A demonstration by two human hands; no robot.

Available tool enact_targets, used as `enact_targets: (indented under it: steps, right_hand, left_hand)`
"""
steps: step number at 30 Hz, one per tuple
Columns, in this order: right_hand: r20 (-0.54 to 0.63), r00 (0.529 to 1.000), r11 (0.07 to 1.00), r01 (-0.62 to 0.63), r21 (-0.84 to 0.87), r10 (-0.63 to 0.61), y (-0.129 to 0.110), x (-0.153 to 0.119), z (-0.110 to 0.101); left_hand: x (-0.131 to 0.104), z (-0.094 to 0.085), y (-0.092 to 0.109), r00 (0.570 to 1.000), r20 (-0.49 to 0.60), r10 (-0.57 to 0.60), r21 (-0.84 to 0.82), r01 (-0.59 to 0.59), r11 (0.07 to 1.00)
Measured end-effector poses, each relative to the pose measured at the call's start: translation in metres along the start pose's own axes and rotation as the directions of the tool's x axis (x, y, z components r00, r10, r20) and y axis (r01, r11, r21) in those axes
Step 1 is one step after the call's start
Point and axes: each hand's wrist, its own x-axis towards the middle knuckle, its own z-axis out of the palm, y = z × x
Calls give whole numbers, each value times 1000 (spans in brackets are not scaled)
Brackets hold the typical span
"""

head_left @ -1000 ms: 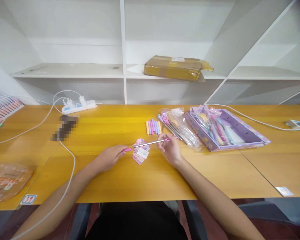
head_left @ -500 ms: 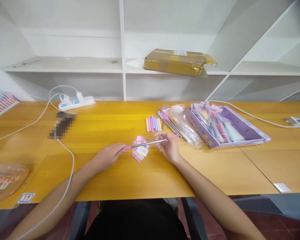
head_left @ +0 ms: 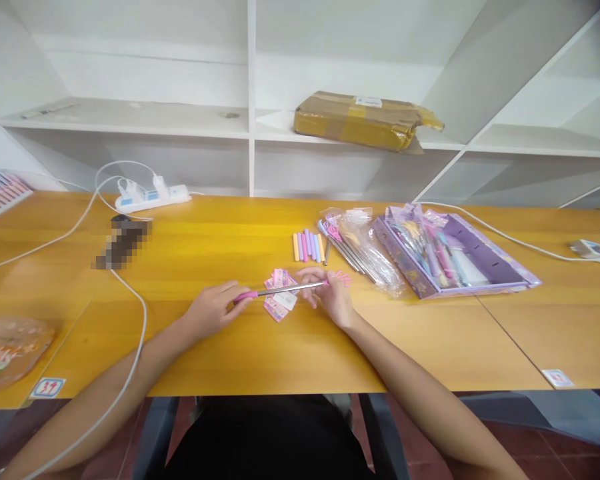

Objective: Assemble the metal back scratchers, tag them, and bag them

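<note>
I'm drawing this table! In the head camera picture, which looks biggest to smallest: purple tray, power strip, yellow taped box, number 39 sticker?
1. Purple tray
2. Yellow taped box
3. Power strip
4. Number 39 sticker

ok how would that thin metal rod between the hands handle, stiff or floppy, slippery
The metal rod runs straight with no visible sag, so it's probably stiff. Its shiny surface may be slippery. Being thin, it's likely fairly light.

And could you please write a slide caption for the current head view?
Left hand and right hand hold a pink-handled metal rod above pink cards.
</note>
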Motion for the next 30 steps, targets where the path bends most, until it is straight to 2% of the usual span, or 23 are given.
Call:
enact_targets:
  steps: [3,9,13,21,30]
  right_hand:
    - [22,1000,1000,-20,-20,21,2,-3,2]
    - [47,999,1000,-14,-22,15,0,-6,6]
    - [22,999,999,-26,-38,27,-3,-7,8]
    - [62,998,998,-16,-66,20,3,-11,4]
    - [73,997,998,-9,-64,14,-5,-13,13]
  left_hand:
    - [0,0,2,998,-60,3,29,-2,1000]
    - [-2,-1,5,992,-109,60,116,-47,992]
    - [-3,-2,8,992,-101,74,125,-61,990]
    - [-2,0,10,988,-116,102,134,-86,987]
    - [-6,3,13,991,-112,71,98,-60,993]
